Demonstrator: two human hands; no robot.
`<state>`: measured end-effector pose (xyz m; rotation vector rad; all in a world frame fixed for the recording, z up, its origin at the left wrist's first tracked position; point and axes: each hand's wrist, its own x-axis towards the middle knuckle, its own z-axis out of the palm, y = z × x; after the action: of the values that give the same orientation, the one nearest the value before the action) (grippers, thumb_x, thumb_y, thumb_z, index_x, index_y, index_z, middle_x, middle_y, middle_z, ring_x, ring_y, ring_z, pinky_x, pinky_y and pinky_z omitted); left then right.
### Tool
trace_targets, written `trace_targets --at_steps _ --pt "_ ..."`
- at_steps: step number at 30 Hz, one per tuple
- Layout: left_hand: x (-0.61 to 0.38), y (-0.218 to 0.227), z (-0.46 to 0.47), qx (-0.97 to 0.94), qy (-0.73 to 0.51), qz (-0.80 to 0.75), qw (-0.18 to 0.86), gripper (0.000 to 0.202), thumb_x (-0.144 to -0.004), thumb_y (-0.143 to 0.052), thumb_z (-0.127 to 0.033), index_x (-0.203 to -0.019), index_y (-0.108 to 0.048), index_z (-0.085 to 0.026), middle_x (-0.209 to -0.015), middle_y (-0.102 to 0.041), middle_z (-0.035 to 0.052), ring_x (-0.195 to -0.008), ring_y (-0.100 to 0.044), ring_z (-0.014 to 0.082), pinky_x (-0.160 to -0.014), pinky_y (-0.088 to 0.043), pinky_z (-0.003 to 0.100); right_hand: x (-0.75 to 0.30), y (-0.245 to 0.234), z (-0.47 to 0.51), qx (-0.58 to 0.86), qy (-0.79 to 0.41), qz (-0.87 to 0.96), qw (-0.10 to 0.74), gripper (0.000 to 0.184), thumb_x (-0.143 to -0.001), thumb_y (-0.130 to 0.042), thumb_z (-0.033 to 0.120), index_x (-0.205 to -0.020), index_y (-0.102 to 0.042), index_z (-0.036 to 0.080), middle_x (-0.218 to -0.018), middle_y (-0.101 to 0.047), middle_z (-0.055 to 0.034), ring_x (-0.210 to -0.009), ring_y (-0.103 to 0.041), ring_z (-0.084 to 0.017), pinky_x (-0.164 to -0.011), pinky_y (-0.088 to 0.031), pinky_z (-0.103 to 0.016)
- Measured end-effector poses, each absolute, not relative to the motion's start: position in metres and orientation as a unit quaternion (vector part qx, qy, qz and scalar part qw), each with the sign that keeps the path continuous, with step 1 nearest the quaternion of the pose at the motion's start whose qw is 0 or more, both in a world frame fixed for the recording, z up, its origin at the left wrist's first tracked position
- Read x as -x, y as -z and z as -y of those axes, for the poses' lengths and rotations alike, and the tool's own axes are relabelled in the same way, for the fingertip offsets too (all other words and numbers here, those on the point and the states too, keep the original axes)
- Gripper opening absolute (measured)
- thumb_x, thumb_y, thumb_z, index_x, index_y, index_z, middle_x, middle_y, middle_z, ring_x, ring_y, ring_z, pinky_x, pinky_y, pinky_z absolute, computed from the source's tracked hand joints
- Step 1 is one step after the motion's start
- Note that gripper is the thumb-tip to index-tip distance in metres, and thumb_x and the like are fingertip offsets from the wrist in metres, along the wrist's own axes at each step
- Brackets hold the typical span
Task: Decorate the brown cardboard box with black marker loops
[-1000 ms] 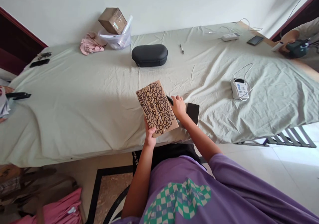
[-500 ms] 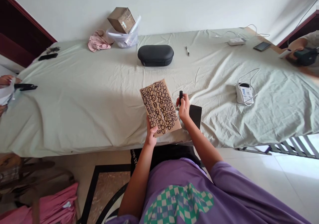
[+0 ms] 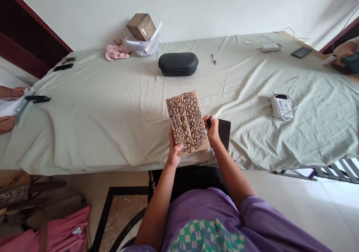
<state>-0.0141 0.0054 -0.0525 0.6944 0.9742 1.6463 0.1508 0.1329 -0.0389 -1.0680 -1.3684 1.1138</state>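
A brown cardboard piece point(image 3: 187, 122) covered in black marker loops lies near the table's front edge. My left hand point(image 3: 174, 151) grips its near left corner, thumb on top. My right hand point(image 3: 213, 128) is closed around a black marker point(image 3: 209, 120) right beside the cardboard's right edge. A black phone point(image 3: 225, 131) lies flat just right of that hand.
The table is draped in a pale green sheet point(image 3: 112, 106). On it are a black oval case point(image 3: 178, 64), a pen point(image 3: 213, 58), a white device with cable point(image 3: 281, 106), a plastic tub with a box point(image 3: 142, 35) and pink cloth point(image 3: 116, 52). Other people's hands show at far left point(image 3: 8, 123) and far right point(image 3: 340, 54).
My right hand picked the black marker up off the table, raised it, then brought it down against the cardboard's right edge. My left hand kept its hold on the cardboard.
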Motion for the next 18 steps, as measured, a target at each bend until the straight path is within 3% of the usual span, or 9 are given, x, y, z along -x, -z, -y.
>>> trace_targets --at_steps 4,7,11,13,15,18 --pt "0.011 0.052 -0.006 -0.298 -0.689 -0.412 0.515 0.094 -0.071 -0.081 -0.047 -0.161 -0.054 -0.036 -0.169 -0.055 0.0037 -0.164 -0.041 0.0377 -0.134 -0.039 0.052 -0.149 0.034 -0.133 0.435 -0.44 0.555 0.556 0.06 -0.098 -0.034 0.079 -0.065 -0.04 0.028 -0.058 -0.033 0.0027 -0.055 -0.033 -0.017 -0.052 -0.034 -0.032" --pt "0.008 0.05 -0.004 -0.314 -0.686 -0.415 0.509 0.098 -0.071 -0.082 -0.047 -0.163 -0.051 -0.036 -0.17 -0.053 0.0041 -0.166 -0.038 0.0388 -0.135 -0.037 0.053 -0.143 0.027 -0.142 0.459 -0.424 0.555 0.55 0.055 -0.101 -0.04 0.074 -0.071 -0.048 0.027 -0.065 -0.046 0.0001 -0.065 -0.046 -0.019 -0.06 -0.043 -0.033" --pt "0.005 0.045 -0.003 -0.338 -0.687 -0.404 0.5 0.098 -0.074 -0.08 -0.045 -0.166 -0.048 -0.035 -0.175 -0.047 0.0034 -0.167 -0.035 0.0386 -0.137 -0.033 0.053 -0.145 0.025 -0.154 0.534 -0.436 0.55 0.472 0.049 -0.096 -0.055 0.066 -0.118 -0.064 0.023 -0.104 -0.07 -0.0103 -0.097 -0.067 -0.027 -0.088 -0.056 -0.04" --pt "0.005 0.043 -0.002 -0.35 -0.688 -0.395 0.498 0.097 -0.077 -0.078 -0.044 -0.167 -0.046 -0.036 -0.176 -0.045 0.0023 -0.168 -0.034 0.0382 -0.137 -0.032 0.054 -0.156 0.028 -0.152 0.564 -0.405 0.568 0.442 0.065 -0.09 -0.062 0.058 -0.141 -0.059 0.018 -0.13 -0.069 -0.0197 -0.121 -0.067 -0.034 -0.104 -0.055 -0.049" --pt "0.004 0.041 -0.002 -0.364 -0.688 -0.392 0.491 0.096 -0.078 -0.076 -0.042 -0.169 -0.044 -0.037 -0.178 -0.042 0.0015 -0.168 -0.032 0.038 -0.138 -0.03 0.054 -0.172 0.032 -0.141 0.601 -0.32 0.598 0.423 0.069 -0.091 -0.059 0.05 -0.15 -0.058 0.015 -0.148 -0.062 -0.025 -0.141 -0.057 -0.039 -0.118 -0.045 -0.056" --pt "0.004 0.042 -0.001 -0.383 -0.687 -0.39 0.479 0.096 -0.079 -0.075 -0.041 -0.169 -0.043 -0.037 -0.179 -0.039 0.0014 -0.169 -0.03 0.0382 -0.138 -0.028 0.056 -0.198 0.033 -0.112 0.68 -0.194 0.615 0.349 0.065 -0.094 -0.056 0.044 -0.152 -0.061 0.014 -0.154 -0.058 -0.0262 -0.146 -0.052 -0.043 -0.123 -0.038 -0.061"
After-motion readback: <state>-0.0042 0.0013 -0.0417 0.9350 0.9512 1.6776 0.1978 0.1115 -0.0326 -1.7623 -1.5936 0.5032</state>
